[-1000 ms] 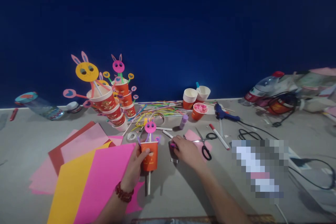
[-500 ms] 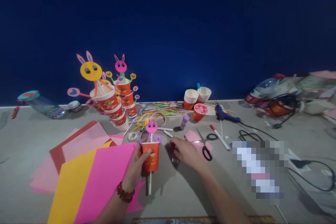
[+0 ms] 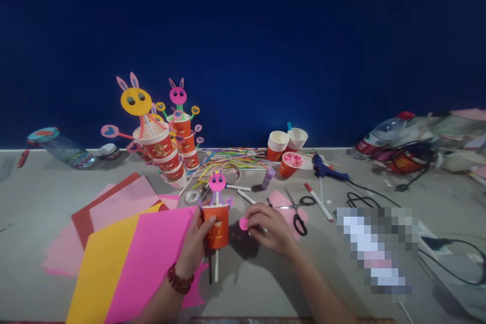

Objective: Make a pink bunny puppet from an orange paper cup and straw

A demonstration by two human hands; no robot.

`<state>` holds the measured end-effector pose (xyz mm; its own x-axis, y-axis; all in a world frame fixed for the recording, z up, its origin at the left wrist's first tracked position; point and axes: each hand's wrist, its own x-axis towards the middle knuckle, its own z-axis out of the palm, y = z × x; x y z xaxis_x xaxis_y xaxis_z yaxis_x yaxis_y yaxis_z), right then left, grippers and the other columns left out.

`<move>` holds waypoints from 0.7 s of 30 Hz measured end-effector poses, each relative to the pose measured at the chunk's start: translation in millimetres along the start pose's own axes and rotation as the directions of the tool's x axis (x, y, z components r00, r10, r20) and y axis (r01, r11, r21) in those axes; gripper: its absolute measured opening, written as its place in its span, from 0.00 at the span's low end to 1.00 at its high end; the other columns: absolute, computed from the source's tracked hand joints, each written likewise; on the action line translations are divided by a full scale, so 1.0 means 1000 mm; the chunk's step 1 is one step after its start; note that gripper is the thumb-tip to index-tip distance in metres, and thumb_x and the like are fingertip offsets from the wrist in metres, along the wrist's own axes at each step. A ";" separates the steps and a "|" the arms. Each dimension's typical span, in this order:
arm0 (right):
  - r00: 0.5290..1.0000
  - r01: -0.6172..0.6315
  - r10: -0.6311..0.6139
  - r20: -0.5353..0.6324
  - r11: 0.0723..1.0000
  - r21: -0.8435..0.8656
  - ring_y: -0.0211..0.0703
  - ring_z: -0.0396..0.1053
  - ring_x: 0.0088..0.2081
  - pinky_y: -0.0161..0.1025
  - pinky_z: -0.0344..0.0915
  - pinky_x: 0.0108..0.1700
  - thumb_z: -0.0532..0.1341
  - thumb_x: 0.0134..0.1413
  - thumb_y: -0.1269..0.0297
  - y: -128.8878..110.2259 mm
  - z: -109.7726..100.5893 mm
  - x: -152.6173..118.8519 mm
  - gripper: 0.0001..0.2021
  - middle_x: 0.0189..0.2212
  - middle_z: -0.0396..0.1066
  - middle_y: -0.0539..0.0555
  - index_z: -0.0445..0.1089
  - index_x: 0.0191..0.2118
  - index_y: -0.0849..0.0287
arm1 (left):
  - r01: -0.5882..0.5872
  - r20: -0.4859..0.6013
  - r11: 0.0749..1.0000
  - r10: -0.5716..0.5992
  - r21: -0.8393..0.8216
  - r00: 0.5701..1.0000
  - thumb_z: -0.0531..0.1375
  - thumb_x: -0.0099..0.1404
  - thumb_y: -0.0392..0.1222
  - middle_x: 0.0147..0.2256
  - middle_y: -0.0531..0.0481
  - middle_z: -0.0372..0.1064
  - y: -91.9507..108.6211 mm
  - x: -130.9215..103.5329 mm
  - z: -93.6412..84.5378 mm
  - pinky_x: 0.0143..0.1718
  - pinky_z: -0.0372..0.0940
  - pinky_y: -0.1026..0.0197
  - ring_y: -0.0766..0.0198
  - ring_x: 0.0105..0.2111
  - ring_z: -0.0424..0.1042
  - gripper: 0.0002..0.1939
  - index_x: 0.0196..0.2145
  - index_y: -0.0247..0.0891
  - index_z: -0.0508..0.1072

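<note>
My left hand [image 3: 195,235] is closed round an orange paper cup [image 3: 217,228] held upside down or upright, I cannot tell which. A small pink rabbit face [image 3: 217,182] rises above the cup on a white straw, with purple arms beside it. The white straw [image 3: 216,266] also sticks out below the cup. To the right, my right hand [image 3: 269,228] pinches a small pink paper circle [image 3: 243,224] a little apart from the cup. Black-handled scissors [image 3: 295,206] lie on pink paper [image 3: 278,197] just beyond my right hand.
Coloured paper sheets [image 3: 114,258] spread on the left. Behind them stand stacked cups with rabbit figures [image 3: 154,144]. Coloured straws [image 3: 239,159], a glue stick [image 3: 268,178], a cup of pink scraps [image 3: 291,164], a red-capped marker [image 3: 318,201] and a blue glue gun [image 3: 328,169] with its cord lie farther back.
My right hand has lifted off the table and now shows a pink circle between its fingers. The left hand still holds the cup, nearly in place. The view has shifted slightly.
</note>
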<state>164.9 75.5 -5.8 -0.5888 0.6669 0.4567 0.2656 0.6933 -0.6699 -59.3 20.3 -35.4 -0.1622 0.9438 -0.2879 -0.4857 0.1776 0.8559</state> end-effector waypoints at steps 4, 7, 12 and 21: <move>0.999 0.015 -0.016 -0.046 1.000 -0.016 0.48 0.75 0.40 0.44 0.70 0.42 0.57 0.63 0.68 0.005 -0.002 0.000 0.10 0.38 0.78 0.57 0.76 0.40 0.51 | 0.002 0.016 1.000 -0.002 -0.001 1.000 0.70 0.58 0.48 0.48 0.44 0.76 0.002 0.001 -0.001 0.39 0.74 0.58 0.57 0.42 0.78 0.34 0.59 0.43 0.63; 0.999 -0.025 0.021 -0.039 0.994 -0.102 0.49 0.75 0.42 0.45 0.70 0.43 0.55 0.64 0.69 0.011 -0.003 0.000 0.12 0.38 0.79 0.57 0.76 0.42 0.51 | -0.018 -0.020 1.000 0.018 -0.007 1.000 0.71 0.57 0.48 0.49 0.45 0.75 0.004 0.003 -0.003 0.39 0.74 0.59 0.58 0.43 0.78 0.35 0.59 0.44 0.64; 0.986 -0.107 0.140 0.092 0.950 -0.294 0.51 0.73 0.41 0.45 0.67 0.43 0.54 0.63 0.72 0.023 0.009 -0.002 0.13 0.38 0.79 0.60 0.77 0.41 0.56 | -0.027 -0.064 0.999 0.026 -0.026 0.998 0.71 0.56 0.49 0.48 0.45 0.75 0.007 0.004 -0.005 0.36 0.74 0.61 0.58 0.41 0.78 0.36 0.59 0.44 0.65; 0.926 -0.335 0.370 0.076 0.898 -0.287 0.48 0.74 0.40 0.40 0.65 0.42 0.56 0.62 0.70 0.013 0.011 0.003 0.11 0.36 0.79 0.56 0.77 0.39 0.57 | -0.010 -0.010 0.995 0.011 0.096 1.000 0.70 0.58 0.50 0.50 0.45 0.74 0.007 0.001 -0.003 0.37 0.74 0.59 0.57 0.43 0.77 0.32 0.58 0.44 0.66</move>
<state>158.0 83.4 -19.9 -0.5050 0.8532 0.1307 0.6544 0.4772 -0.5865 -65.7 21.9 -30.9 -0.1764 0.9429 -0.2825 -0.3988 0.1939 0.8963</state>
